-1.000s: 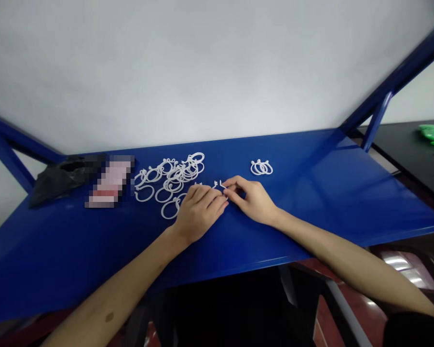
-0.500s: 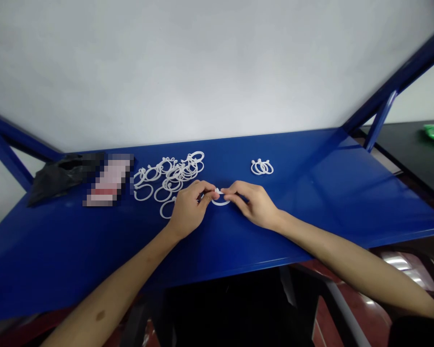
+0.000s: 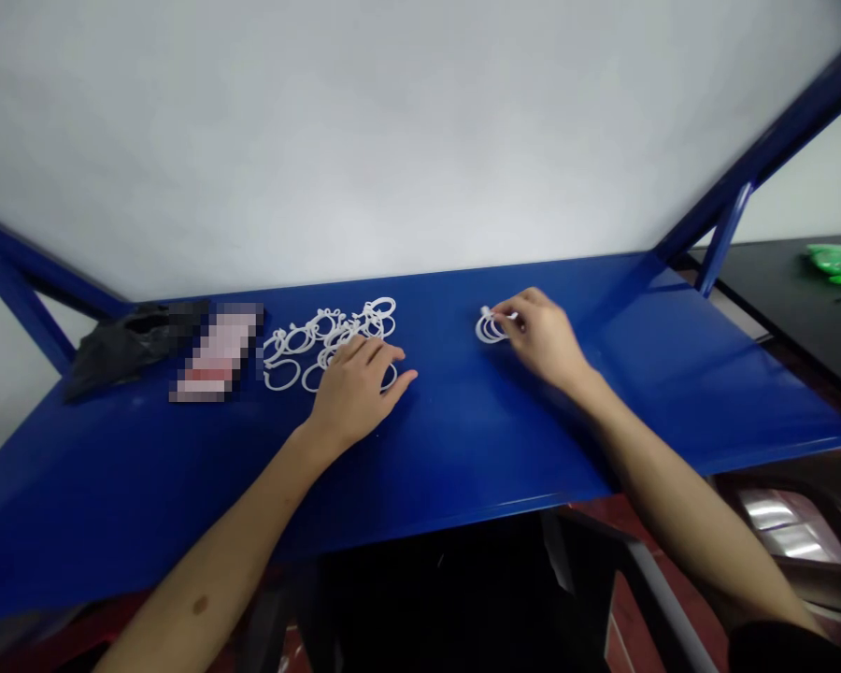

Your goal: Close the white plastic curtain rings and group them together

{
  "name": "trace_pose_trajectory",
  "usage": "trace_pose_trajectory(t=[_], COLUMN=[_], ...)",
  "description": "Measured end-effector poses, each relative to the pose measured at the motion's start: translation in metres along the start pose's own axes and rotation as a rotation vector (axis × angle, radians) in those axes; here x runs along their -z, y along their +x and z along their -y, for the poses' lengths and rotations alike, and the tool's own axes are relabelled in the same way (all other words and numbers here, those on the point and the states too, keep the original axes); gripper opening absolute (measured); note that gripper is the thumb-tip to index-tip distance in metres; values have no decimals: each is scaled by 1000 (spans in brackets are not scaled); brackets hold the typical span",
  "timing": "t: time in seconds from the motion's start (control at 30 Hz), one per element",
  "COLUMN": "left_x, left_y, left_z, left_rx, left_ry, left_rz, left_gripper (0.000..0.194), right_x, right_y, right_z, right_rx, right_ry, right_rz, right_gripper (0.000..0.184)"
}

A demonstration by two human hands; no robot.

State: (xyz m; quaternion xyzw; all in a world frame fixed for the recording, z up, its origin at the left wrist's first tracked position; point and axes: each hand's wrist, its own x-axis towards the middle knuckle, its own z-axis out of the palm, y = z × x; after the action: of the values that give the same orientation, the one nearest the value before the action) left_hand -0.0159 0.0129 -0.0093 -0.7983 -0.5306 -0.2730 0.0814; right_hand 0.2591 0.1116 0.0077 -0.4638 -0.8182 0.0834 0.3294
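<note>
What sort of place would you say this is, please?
Possibly a workshop or workroom: there is a blue metal-looking bench with a pile of white rings, and a dark table alongside.

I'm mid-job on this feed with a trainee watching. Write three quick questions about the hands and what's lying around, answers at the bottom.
1. Which hand is at the smaller group of white rings?

2. True or false: in this view, the black bag lies farther left than the blurred pinkish item.

3. What is the left hand nearest to?
A) the green item
B) the larger cluster of white rings
C) the black bag

Key:
1. The right hand.
2. True.
3. B; the hand partly covers those rings.
</note>
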Motion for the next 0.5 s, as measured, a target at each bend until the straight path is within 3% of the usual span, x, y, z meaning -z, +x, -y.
trace_pose_trajectory(t=[0.07,0.2,0.3,0.5], left_x=[3,3,1,0], left_y=[-2,-4,-5,-3], left_z=[5,8,8,6], left_rx=[28,50,46,-2], left_ry=[67,69,29,-3], left_rz=[66,186,216,109], left_gripper=[24,26,15,15], right_x=[14,27,24,20], right_y=[9,15,14,12], right_z=[-27,-61,-65,-63], right_rx=[-160,-367,-394,-384], right_ry=[-105,-148,-170,-201], right_rz=[-10,115,211,257], right_gripper=[15,15,14,18])
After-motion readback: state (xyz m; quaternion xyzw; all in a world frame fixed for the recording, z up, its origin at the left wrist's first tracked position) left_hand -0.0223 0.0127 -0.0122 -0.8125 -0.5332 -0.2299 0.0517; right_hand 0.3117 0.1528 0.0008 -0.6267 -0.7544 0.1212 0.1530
